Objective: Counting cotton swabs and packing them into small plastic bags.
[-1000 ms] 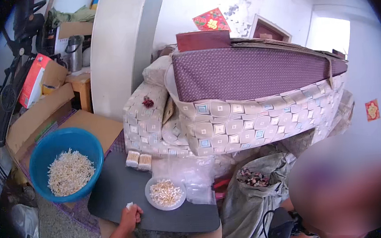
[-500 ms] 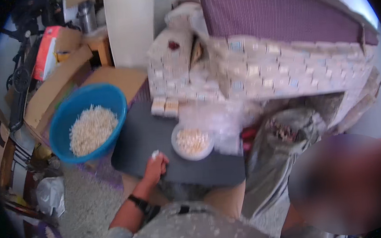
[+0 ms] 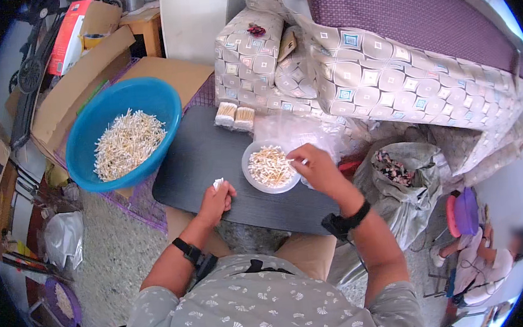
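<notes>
My left hand (image 3: 216, 202) rests near the front of the dark table, its fingers closed around a small bunch of cotton swabs (image 3: 218, 183) whose white tips stick out on top. At the right rim of a white round bowl (image 3: 250, 180), my right hand (image 3: 316, 166) is bent down with thumb and fingers pinched at a cotton swab (image 3: 291, 160). Loose cotton swabs (image 3: 269, 166) lie heaped in the bowl, pointing every way. How many swabs either hand holds is hidden by the fingers.
Left of the dark table (image 3: 193, 150) stands a blue basin (image 3: 172, 118) with a large heap of swabs. Packed swab bundles (image 3: 235, 116) and clear plastic bags (image 3: 295, 127) lie at the back edge. A patterned sofa (image 3: 390, 79), an open sack (image 3: 422, 181) and a seated person (image 3: 481, 263) are rightward.
My right hand has come into view and reached the bowl, pinching at a swab. My left hand still holds its bunch. The view has shifted, and a large blurred shape at right is gone.
</notes>
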A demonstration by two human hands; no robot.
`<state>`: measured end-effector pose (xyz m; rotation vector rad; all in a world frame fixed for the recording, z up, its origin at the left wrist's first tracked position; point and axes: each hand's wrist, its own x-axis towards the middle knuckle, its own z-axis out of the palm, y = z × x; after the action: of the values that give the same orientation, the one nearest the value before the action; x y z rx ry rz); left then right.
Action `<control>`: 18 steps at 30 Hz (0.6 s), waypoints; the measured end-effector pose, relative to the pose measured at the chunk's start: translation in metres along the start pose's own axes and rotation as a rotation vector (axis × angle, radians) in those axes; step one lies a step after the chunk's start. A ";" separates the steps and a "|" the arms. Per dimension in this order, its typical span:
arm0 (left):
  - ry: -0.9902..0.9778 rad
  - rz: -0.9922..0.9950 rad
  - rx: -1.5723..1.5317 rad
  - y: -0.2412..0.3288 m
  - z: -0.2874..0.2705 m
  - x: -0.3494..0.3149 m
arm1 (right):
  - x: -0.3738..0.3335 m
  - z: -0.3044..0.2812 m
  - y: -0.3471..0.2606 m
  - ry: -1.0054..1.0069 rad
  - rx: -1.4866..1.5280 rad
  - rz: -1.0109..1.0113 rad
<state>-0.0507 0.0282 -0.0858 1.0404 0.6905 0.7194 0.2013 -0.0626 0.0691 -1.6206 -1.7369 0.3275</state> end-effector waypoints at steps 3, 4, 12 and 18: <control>0.027 -0.004 0.015 -0.002 -0.002 0.001 | 0.000 0.035 0.041 -0.101 -0.147 -0.010; 0.029 -0.002 0.013 -0.002 -0.003 0.001 | 0.003 0.043 0.042 -0.105 -0.134 0.018; 0.025 0.006 0.014 -0.001 -0.003 0.001 | 0.014 0.073 0.055 -0.083 -0.263 0.088; 0.063 -0.025 -0.016 -0.001 -0.002 0.002 | 0.014 0.073 0.056 -0.052 -0.175 0.139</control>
<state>-0.0513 0.0304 -0.0878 0.9965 0.7502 0.7371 0.1973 -0.0183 -0.0129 -1.8790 -1.7358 0.2918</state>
